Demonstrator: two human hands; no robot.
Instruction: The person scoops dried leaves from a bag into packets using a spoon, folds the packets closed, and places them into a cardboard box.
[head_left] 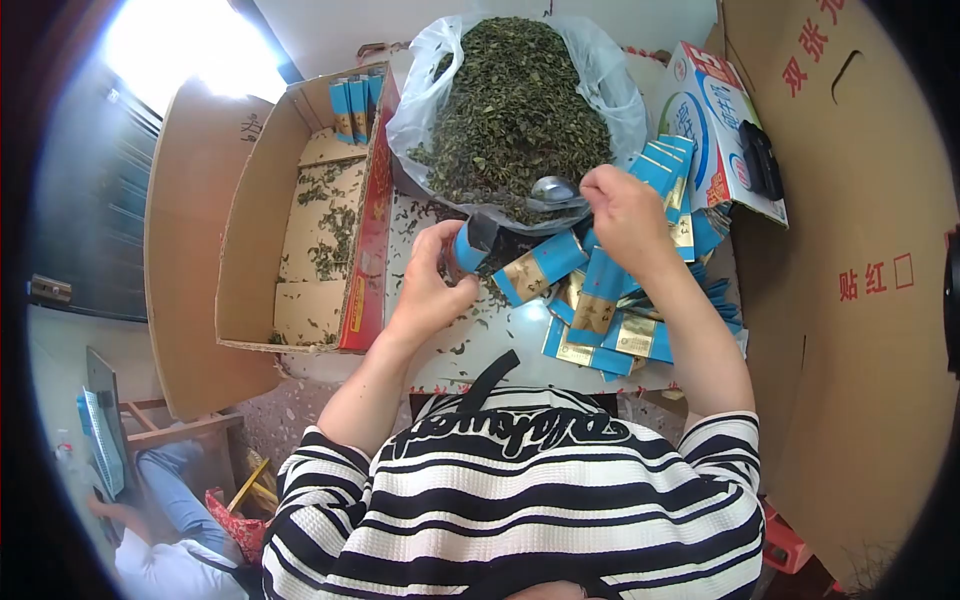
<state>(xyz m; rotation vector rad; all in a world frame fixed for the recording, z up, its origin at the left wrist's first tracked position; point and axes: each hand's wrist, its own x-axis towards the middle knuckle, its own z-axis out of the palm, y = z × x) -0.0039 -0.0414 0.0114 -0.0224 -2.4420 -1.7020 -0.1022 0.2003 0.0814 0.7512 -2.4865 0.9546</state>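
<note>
My left hand [428, 290] is closed around a small blue packet [466, 252], whose dark open mouth faces up and toward the tea leaves. Between the fingers of my right hand [630, 222] is a metal spoon [553, 190]. Its bowl rests at the near edge of a heap of dried green tea leaves [520, 100] in a clear plastic bag [612, 85]. Below my right hand lie many flat blue-and-gold packets [600, 300], loosely piled. I cannot make out how full the held packet is.
A long cardboard box [255, 220] on the left holds several blue packets [352, 108] and scattered leaves. A white-and-blue carton [700, 110] with a black object [762, 160] stands back right. Tall cardboard [850, 400] walls the right side. Another person [170, 560] sits lower left.
</note>
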